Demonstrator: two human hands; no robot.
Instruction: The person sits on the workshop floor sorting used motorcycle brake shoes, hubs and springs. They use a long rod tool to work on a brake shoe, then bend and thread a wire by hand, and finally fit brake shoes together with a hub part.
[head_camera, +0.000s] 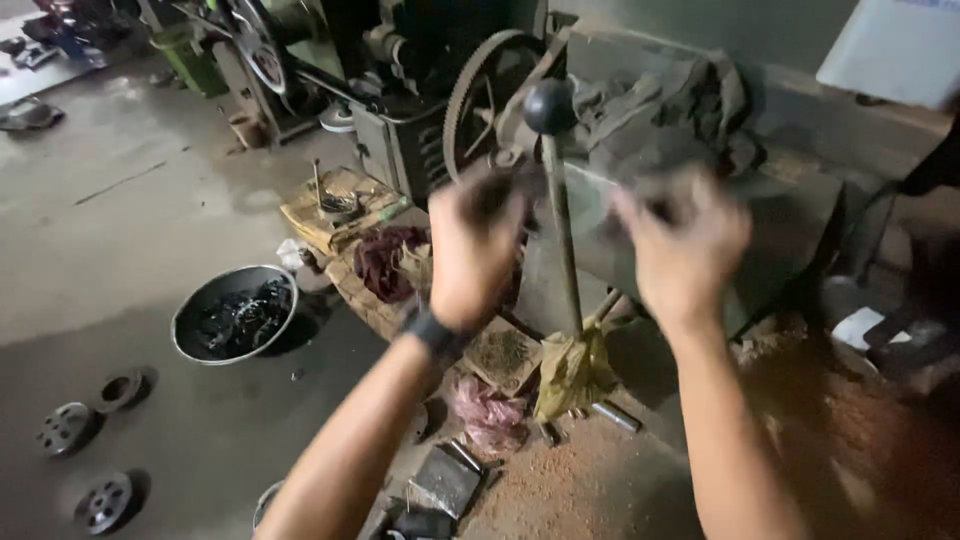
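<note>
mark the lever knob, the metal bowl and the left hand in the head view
lever knob (549, 106), head view, middle of the black ball on top of the rod
metal bowl (181, 318), head view, left rim
left hand (474, 245), head view, back of the blurred hand

- A grimy metalworking workshop, judging by the belt-driven machine (440, 110) with its ball-topped lever (556, 190).
- Left of the machine: stained concrete floor (120, 230), metal bowl (236, 313) of dark scrap, loose pulley wheels (68, 428).
- Below the machine: oily rags (390, 258), sawdust (590, 480).

A stained grey concrete floor (120, 220) is seen, dimly lit, with reddish sawdust (600, 480) scattered at the right.
</note>
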